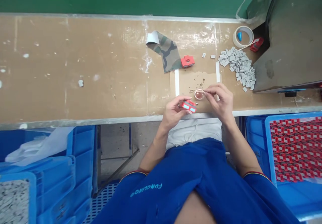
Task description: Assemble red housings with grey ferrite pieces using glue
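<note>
Left hand (pixel 173 113)'s got the red block (pixel 189 106) partly covered, but I can't tell what thin thing (pixel 203 92) my right hand (pixel 221 100)'s pinching.

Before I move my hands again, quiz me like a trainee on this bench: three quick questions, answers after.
1. True or false: the left hand holds a red block.
2. Which is nearest the right hand: A, the grey pile; B, the round dish; C, the camouflage sheet?
3. What colour is the small tapered piece inside the tape roll?

Key: 1. True. 2. B. 3. Blue.
</note>
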Available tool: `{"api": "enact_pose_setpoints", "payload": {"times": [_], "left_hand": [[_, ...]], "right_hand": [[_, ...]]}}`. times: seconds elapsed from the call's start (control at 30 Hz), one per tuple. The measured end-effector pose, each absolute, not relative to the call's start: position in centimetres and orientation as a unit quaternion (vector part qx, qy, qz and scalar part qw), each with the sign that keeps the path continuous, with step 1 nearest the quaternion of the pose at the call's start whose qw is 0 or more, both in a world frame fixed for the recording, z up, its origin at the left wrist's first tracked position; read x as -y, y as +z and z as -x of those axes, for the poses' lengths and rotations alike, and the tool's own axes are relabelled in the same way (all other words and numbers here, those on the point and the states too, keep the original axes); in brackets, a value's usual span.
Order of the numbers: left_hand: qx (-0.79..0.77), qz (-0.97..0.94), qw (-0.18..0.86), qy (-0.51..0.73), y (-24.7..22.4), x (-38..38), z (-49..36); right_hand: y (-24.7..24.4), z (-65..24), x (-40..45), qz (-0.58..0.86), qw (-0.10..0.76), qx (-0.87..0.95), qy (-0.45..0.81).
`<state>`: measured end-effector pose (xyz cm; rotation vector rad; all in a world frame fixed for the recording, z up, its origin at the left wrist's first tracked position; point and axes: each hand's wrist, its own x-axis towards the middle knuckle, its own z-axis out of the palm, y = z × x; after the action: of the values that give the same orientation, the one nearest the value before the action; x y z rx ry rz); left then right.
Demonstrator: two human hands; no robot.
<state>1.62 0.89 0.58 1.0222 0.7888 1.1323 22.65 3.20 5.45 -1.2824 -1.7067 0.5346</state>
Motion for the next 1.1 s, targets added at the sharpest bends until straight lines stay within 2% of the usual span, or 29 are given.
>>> {"api": "enact_pose_setpoints", "payload": {"times": [0.1,0.33,0.6,1.1], "left_hand": [[-0.37,-0.472,0.62,0.505,0.6,-0.9,-1.5],[-0.383,-0.519,0.574,0.504,0.7,-0.7,-1.5],[-0.418,-0.548,0.541,0.483,0.7,-0.4,-2.1],[-0.444,-0.572,0.523,0.449,0.8,-0.3,-1.9]], "right_hand": [[4.5,-22.5,-3.1,0.541,0.486,0.652,0.213],[2.6,-22.2,-2.1,0.583,0.546,0.487,0.353],[4.9,-21.7,0.0,0.553,0.579,0.488,0.348],[4.3,-20.5,1.3,0.537,0.527,0.566,0.336]]}}
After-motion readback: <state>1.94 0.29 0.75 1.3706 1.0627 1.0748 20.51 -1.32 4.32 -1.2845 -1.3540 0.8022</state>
